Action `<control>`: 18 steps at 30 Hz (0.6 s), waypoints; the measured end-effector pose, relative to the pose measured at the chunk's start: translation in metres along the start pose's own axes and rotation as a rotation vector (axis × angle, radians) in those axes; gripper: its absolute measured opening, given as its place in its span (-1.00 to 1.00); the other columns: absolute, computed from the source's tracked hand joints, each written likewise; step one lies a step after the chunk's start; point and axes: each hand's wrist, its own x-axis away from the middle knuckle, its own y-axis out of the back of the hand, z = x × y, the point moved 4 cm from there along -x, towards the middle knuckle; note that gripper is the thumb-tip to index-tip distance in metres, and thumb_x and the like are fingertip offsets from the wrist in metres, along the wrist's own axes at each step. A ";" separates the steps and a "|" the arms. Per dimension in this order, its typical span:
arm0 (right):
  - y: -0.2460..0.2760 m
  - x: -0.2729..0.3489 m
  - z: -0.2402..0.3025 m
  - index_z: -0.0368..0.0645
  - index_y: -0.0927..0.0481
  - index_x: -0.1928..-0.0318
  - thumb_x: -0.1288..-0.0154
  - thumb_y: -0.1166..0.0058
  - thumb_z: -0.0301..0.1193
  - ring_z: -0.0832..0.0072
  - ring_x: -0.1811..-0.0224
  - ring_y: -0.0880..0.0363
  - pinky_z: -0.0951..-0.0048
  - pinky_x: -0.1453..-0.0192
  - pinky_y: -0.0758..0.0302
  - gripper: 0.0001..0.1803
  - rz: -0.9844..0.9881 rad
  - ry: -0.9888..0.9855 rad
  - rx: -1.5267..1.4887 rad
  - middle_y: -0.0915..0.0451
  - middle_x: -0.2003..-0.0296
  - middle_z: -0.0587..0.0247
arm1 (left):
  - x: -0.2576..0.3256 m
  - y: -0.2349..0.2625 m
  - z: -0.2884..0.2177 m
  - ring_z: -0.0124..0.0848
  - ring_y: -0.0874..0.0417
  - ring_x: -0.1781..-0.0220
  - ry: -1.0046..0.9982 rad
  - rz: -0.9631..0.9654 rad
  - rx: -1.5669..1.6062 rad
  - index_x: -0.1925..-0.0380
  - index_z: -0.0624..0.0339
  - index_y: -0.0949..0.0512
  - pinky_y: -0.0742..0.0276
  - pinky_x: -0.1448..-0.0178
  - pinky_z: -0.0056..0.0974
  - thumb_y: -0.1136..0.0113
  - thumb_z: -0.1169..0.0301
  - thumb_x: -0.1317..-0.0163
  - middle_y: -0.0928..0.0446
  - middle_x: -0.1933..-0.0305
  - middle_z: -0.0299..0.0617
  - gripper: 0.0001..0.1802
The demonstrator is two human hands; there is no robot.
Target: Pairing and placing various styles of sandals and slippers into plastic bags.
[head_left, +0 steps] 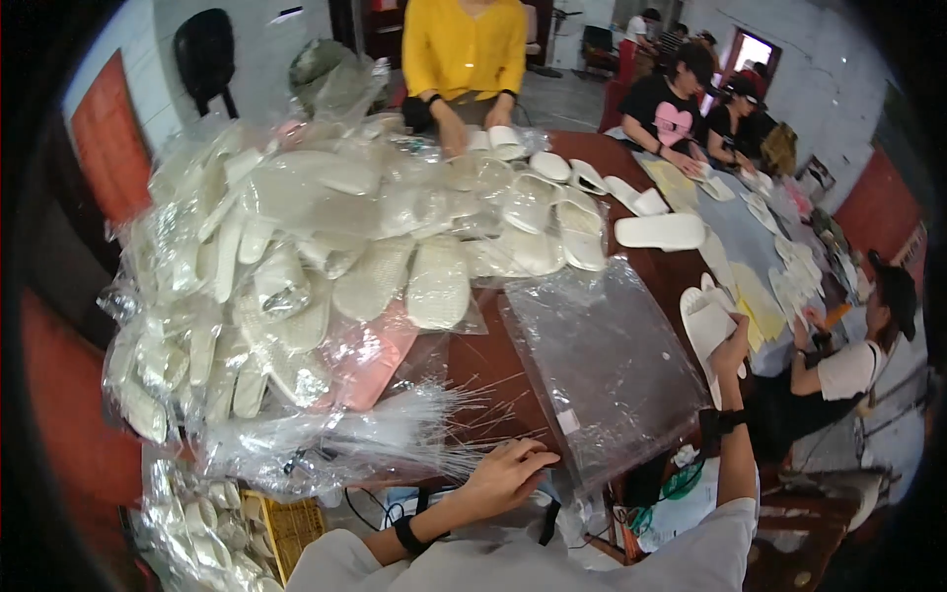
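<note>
My right hand (730, 347) grips a pair of white slippers (706, 321), held sole to sole or nested at the right edge of the brown table. My left hand (508, 476) rests by the near table edge, its fingers loosely bent and apart, with nothing seen in them. Just right of it lies a flat clear plastic bag (617, 365), possibly a stack of them, with a small white label. Left of that hand spreads a bundle of thin clear plastic strands (385, 429).
A large heap of bagged white slippers (306, 207) covers the left of the table, with a pink slipper (380, 360) among them. Loose white slippers (661, 232) lie toward the right. A person in yellow (464, 49) handles slippers opposite. Co-workers sit along the right. A yellow crate (291, 528) stands below.
</note>
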 end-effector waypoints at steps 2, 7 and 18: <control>-0.018 -0.007 -0.021 -0.27 -0.39 -0.09 -0.11 0.11 -0.69 -0.01 -0.02 -0.51 0.19 -0.14 -0.38 -0.54 0.096 -0.125 0.107 -0.53 0.09 -0.15 | 0.003 0.008 0.000 -0.06 -0.53 -0.04 -0.005 -0.058 -0.045 -0.07 0.09 -0.47 -0.51 -0.08 -0.09 -0.23 0.50 -0.17 -0.46 -0.06 -0.05 -0.58; -0.031 0.004 -0.005 -0.34 -0.37 -0.15 -0.12 0.09 -0.72 -0.08 -0.21 -0.36 0.14 -0.29 -0.30 -0.50 0.194 0.129 0.210 -0.46 -0.05 -0.14 | 0.016 0.030 0.000 -0.07 -0.53 -0.03 0.037 -0.089 0.028 -0.07 0.11 -0.47 -0.51 -0.07 -0.11 -0.21 0.50 -0.18 -0.46 -0.05 -0.05 -0.59; -0.053 0.102 0.360 -0.20 -0.52 0.07 -0.23 -0.10 -0.52 0.07 0.02 -0.53 0.23 -0.04 -0.47 -0.76 0.956 0.592 -0.352 -0.54 0.07 0.10 | 0.018 0.080 -0.160 -0.09 -0.52 -0.07 -0.678 -0.096 0.064 -0.15 0.10 -0.45 -0.51 -0.08 -0.10 -0.19 0.47 -0.18 -0.44 -0.08 -0.04 -0.52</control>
